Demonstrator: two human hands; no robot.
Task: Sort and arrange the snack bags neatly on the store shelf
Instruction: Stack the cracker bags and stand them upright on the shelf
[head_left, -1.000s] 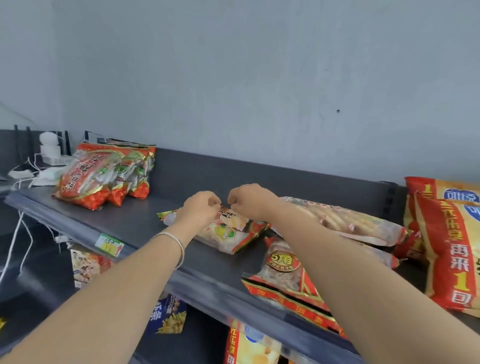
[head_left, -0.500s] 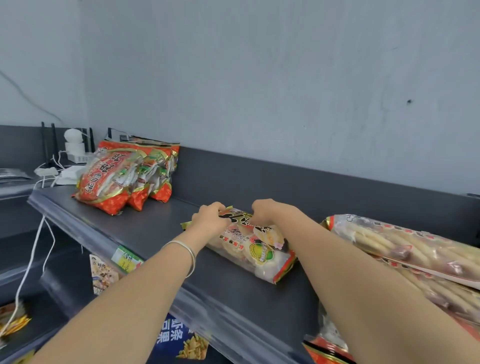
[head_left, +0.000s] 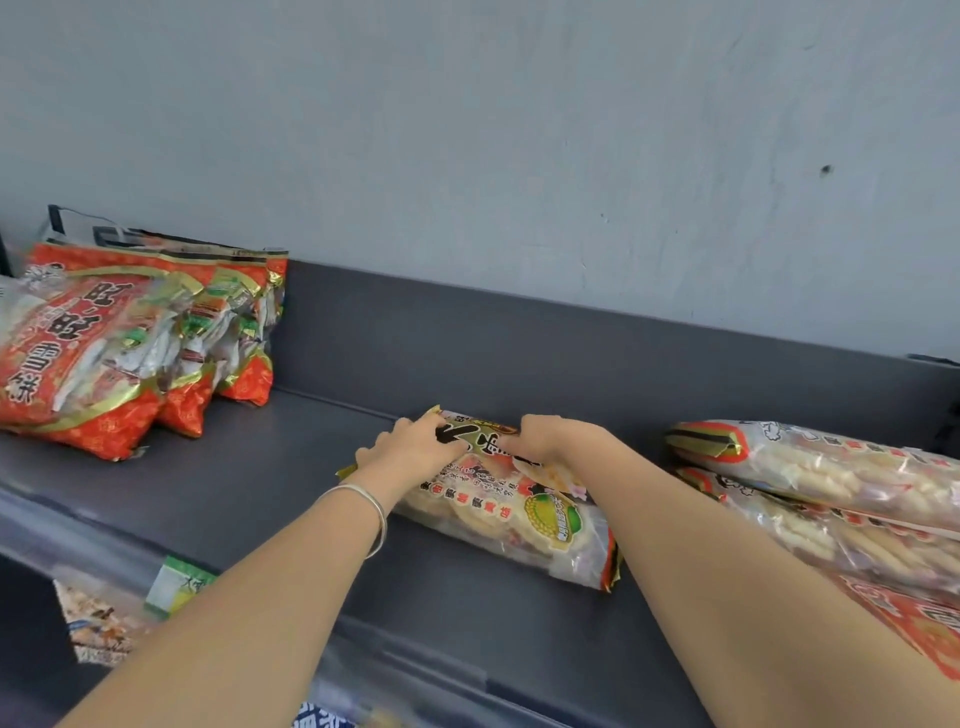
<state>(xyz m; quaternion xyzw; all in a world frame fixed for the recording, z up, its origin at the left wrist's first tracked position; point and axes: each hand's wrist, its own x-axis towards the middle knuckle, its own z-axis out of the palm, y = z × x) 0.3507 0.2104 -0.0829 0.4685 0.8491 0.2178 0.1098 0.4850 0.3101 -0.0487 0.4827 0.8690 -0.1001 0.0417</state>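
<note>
The bag (head_left: 511, 499) now lies nearer the shelf (head_left: 270, 467) back; left hand (head_left: 415, 447) and right hand (head_left: 553, 439) fingers close on its far end.

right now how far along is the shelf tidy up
Partly done. The red rice cracker bags stand in a row at the shelf's left end. In hand: both hands, left and right, grip the durian cracker bag lying mid-shelf. Left: the clear stick snack bags piled flat on the right.

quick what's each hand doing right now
Left hand: closed on the top edge of the cracker bag.
Right hand: closed on the same bag's top edge.
</note>
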